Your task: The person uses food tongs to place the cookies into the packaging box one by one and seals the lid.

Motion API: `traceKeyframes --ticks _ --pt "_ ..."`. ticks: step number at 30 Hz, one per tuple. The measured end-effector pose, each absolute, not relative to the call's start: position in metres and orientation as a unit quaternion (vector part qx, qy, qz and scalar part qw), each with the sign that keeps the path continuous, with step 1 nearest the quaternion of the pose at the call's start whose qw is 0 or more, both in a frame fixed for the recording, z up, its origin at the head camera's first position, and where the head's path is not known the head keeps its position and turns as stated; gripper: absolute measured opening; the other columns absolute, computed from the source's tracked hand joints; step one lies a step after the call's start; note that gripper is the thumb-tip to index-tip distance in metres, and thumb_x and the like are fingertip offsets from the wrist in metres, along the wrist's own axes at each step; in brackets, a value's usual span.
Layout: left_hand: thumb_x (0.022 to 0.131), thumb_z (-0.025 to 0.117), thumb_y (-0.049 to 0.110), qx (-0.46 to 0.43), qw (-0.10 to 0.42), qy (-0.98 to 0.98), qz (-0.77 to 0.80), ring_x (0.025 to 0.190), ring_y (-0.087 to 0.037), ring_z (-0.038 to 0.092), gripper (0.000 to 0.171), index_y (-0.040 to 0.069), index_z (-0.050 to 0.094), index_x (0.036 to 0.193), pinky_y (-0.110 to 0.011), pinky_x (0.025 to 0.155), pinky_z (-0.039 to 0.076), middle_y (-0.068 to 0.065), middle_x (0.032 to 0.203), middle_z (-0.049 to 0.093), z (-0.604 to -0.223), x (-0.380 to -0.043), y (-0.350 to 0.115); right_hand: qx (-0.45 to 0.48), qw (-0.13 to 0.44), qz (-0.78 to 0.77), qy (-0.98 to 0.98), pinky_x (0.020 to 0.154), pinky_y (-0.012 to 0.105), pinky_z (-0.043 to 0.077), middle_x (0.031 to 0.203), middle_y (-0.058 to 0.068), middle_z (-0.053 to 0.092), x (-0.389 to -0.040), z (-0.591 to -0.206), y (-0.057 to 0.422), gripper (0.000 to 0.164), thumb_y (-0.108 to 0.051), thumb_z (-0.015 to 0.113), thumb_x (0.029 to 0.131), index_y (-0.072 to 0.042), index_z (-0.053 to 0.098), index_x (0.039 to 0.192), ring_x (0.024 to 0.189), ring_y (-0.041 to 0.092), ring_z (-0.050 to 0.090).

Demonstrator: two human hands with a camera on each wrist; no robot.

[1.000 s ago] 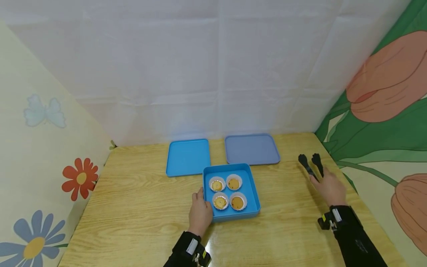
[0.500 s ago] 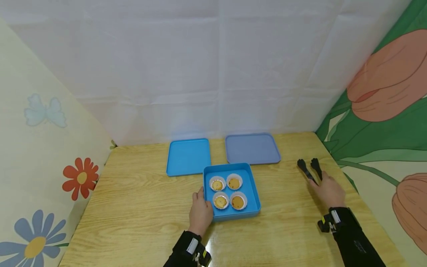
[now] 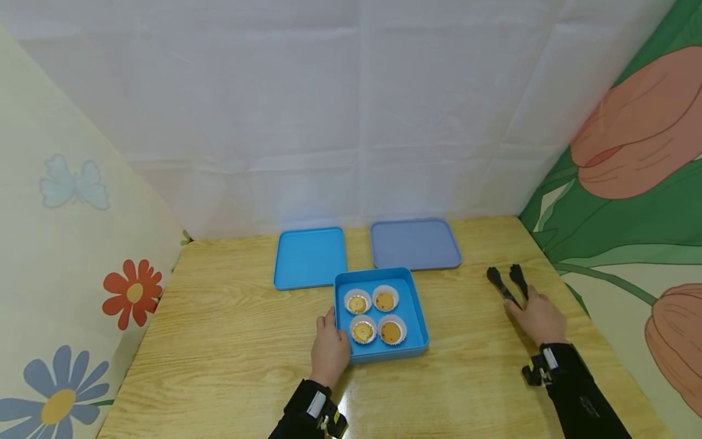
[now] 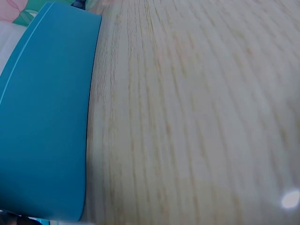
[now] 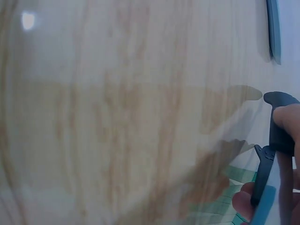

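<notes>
A square blue box (image 3: 414, 346) stands at the middle of the table, holding several round baked treats in white paper cups (image 3: 390, 330). My left hand (image 3: 330, 352) rests against its left wall, fingers along the outside near the front corner. The left wrist view is filled by the box's outer wall (image 4: 51, 112) and bare wood. At the right, my right hand (image 3: 540, 320) grips a pair of black tongs (image 3: 501, 283), whose two tips stand apart and point away from me. In the right wrist view, part of the tongs (image 5: 281, 136) shows with a finger and thumb around it.
Behind the box lie a flat blue tray (image 3: 309, 259) on the left and a purple-blue tray (image 3: 415, 244) on the right. A white cloth (image 3: 274, 122) hangs at the table's back edge, with flower-printed panels (image 3: 620, 231) at both sides.
My right hand has drawn the tongs slightly toward me and a little to the left, their tips still apart. The left hand and the box have stayed in place.
</notes>
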State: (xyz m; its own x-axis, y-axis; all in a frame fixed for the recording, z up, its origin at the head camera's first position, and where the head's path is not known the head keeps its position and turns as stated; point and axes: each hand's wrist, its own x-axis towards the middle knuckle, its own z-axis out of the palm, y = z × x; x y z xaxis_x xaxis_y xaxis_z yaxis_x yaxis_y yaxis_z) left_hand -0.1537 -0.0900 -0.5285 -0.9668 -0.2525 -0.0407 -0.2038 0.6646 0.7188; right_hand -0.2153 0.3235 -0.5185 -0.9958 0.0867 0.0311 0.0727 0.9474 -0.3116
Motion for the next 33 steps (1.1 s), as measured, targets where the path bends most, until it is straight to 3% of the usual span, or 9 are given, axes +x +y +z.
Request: traceKeyframes --ticks 11,19,33 --pt "0.090 0.044 0.008 0.124 0.029 -0.910 -0.395 0.077 -0.023 0.055 0.048 -0.002 0.036 0.136 -0.036 0.062 0.050 -0.019 0.114 0.044 -0.529 -0.154 -0.090 -0.050 0.030 0.158 -0.986 0.048 0.047 0.042 0.101 0.042 0.041 -0.213 -0.519 0.321 0.080 -0.048 0.052 0.087 0.018 0.033 0.129 0.069 0.047 0.051" --pt "0.091 0.044 0.008 0.124 0.024 -0.910 -0.395 0.077 -0.023 0.054 0.048 -0.002 0.036 0.136 -0.036 0.065 0.051 -0.019 0.113 0.044 -0.527 -0.154 -0.090 -0.057 0.045 0.158 -0.985 0.058 0.056 0.042 0.101 0.042 0.042 -0.212 -0.525 0.318 0.077 -0.044 0.054 0.087 0.017 0.034 0.128 0.077 0.054 0.049" --pt "0.090 0.045 0.008 0.124 0.026 -0.910 -0.395 0.077 -0.022 0.054 0.048 -0.002 0.036 0.136 -0.034 0.063 0.050 -0.019 0.113 0.044 -0.528 -0.154 -0.090 -0.069 0.051 0.160 -0.983 0.058 0.057 0.042 0.102 0.040 0.042 -0.212 -0.528 0.317 0.078 -0.046 0.054 0.086 0.016 0.034 0.128 0.083 0.055 0.048"
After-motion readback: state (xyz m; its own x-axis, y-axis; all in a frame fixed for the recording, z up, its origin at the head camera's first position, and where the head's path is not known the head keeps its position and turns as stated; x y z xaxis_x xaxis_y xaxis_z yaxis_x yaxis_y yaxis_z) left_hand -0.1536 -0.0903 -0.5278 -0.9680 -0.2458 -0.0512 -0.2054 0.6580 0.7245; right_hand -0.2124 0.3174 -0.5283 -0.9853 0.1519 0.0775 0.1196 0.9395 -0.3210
